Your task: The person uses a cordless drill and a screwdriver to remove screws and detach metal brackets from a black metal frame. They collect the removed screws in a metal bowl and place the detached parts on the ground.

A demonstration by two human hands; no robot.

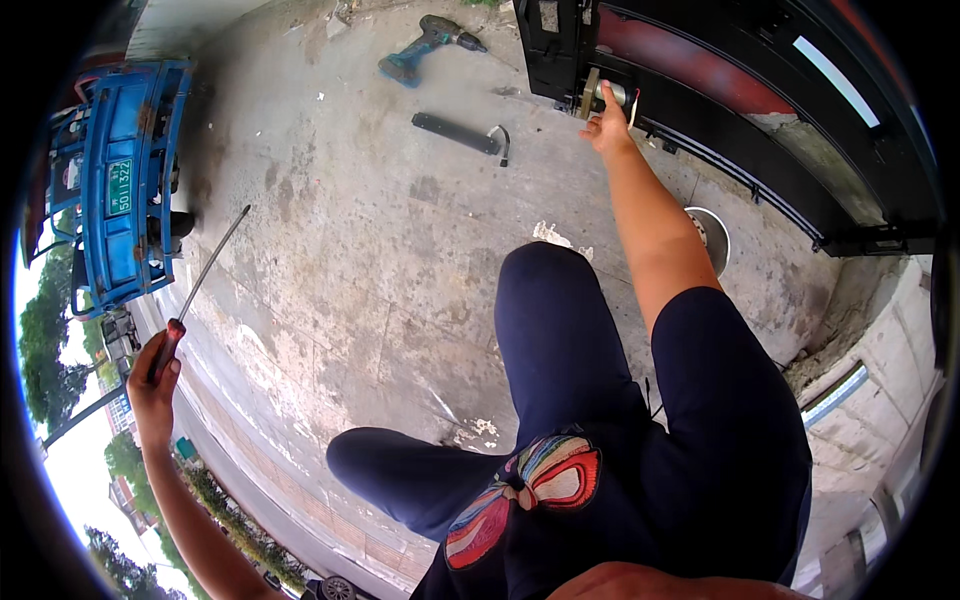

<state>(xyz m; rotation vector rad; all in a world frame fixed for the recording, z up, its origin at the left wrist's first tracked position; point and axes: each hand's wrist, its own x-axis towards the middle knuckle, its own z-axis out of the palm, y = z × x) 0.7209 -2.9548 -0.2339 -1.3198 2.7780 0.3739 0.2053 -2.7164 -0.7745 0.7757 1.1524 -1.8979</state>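
Observation:
My left hand [153, 385] is out to the left, wrapped round the red and dark handle of a long screwdriver [212, 265]. Its metal shaft points up and away, touching nothing that I can see. At the upper right, my right hand [608, 128] reaches to a small silver cylinder like a motor [612, 93], with the index finger laid along it and the other fingers bent below. A brass-coloured bracket [589, 95] is beside the cylinder, and red and pale wires hang at its other end. Both sit at a black metal frame [745, 150].
On the concrete floor ahead lie a teal cordless drill [425, 48], a long black bar-shaped piece [455, 132] and an L-shaped wrench [504, 146]. A metal bowl [720, 240] is partly behind my right arm. A blue truck [125, 185] stands at the left, near a road.

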